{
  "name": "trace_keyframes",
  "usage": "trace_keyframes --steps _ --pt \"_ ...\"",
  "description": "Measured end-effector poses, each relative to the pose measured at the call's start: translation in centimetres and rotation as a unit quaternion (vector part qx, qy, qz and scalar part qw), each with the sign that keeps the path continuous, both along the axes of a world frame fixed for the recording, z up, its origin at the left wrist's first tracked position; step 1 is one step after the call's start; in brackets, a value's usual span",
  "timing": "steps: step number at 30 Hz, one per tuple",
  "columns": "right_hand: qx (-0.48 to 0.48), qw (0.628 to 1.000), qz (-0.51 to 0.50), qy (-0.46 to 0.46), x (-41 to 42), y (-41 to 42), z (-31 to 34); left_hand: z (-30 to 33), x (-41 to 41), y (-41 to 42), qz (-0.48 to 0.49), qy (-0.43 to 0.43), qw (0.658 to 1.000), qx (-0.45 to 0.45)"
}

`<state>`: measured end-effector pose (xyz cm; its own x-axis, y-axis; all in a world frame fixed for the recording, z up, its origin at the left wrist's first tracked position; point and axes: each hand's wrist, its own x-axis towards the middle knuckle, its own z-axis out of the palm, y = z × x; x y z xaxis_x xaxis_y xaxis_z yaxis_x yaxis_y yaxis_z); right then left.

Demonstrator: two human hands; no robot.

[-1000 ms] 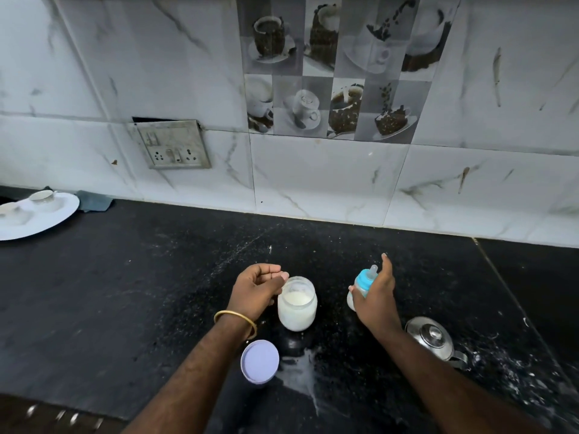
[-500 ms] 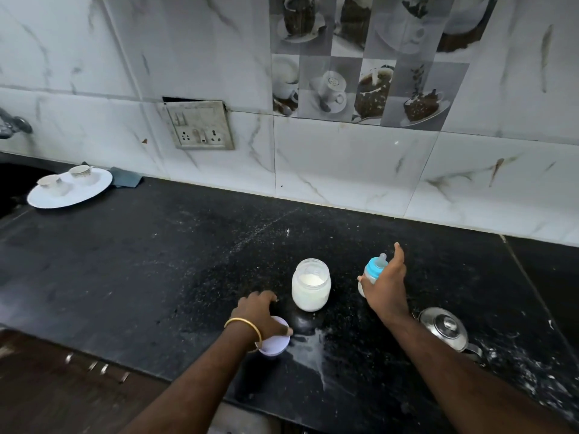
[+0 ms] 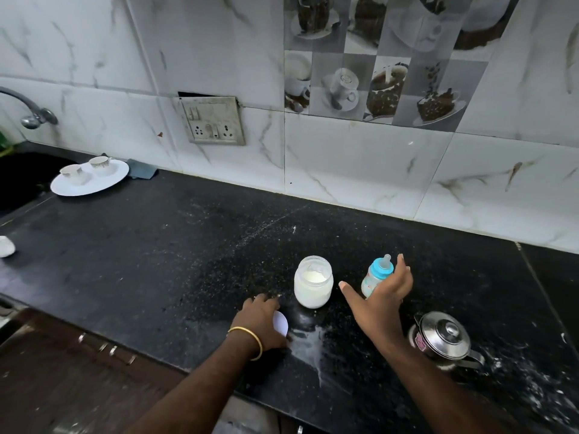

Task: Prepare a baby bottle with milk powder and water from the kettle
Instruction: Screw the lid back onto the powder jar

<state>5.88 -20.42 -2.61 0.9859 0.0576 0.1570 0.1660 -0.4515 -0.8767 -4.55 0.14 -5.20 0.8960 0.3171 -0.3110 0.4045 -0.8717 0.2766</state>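
Note:
An open glass jar of white milk powder (image 3: 313,285) stands on the black counter (image 3: 156,261). To its right is the baby bottle (image 3: 374,274), upright, with a blue collar and teat on. My right hand (image 3: 380,299) hovers just in front of the bottle with fingers spread, not gripping it. In front of the jar, my left hand (image 3: 261,316) curls over the pale jar lid (image 3: 281,322), which is mostly hidden beneath it. A steel kettle (image 3: 445,338) with its lid on sits at the right, near my right forearm.
A pale spill (image 3: 308,344) marks the counter in front of the jar. At the far left are a white plate with two cups (image 3: 103,183), a blue cloth (image 3: 141,169), a dark sink (image 3: 18,180) and a tap (image 3: 33,115). A wall socket (image 3: 214,120) is behind.
My left hand dropped from beside the jar onto the lid and closed over it. My right hand opened and drew back from the bottle. The view shifted left.

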Motion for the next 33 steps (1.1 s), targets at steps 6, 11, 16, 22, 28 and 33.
trace_keyframes --steps 6,11,16,22,28,33 --pt "-0.217 0.912 0.169 -0.304 -2.4 -0.6 0.4 1.8 0.4 -0.1 0.173 -0.155 0.930 -0.283" --pt "-0.133 0.921 0.351 -0.103 -4.0 0.7 1.2 5.8 1.6 -1.7 0.193 -0.156 0.767 -0.592" --pt "0.068 0.941 0.330 0.039 -4.4 1.2 2.1 7.6 1.8 -3.3 0.106 -0.138 0.728 -0.663" --pt "0.068 0.962 0.263 0.038 -3.2 0.2 3.1 8.0 2.8 -4.0 0.123 -0.159 0.735 -0.647" --pt "-0.148 0.966 0.213 -0.011 1.0 0.3 4.1 4.8 4.1 -1.2 0.209 -0.300 0.814 -0.451" --pt "-0.303 0.923 0.238 -0.016 2.7 3.5 5.0 1.3 5.1 0.2 0.119 -0.215 0.906 -0.345"
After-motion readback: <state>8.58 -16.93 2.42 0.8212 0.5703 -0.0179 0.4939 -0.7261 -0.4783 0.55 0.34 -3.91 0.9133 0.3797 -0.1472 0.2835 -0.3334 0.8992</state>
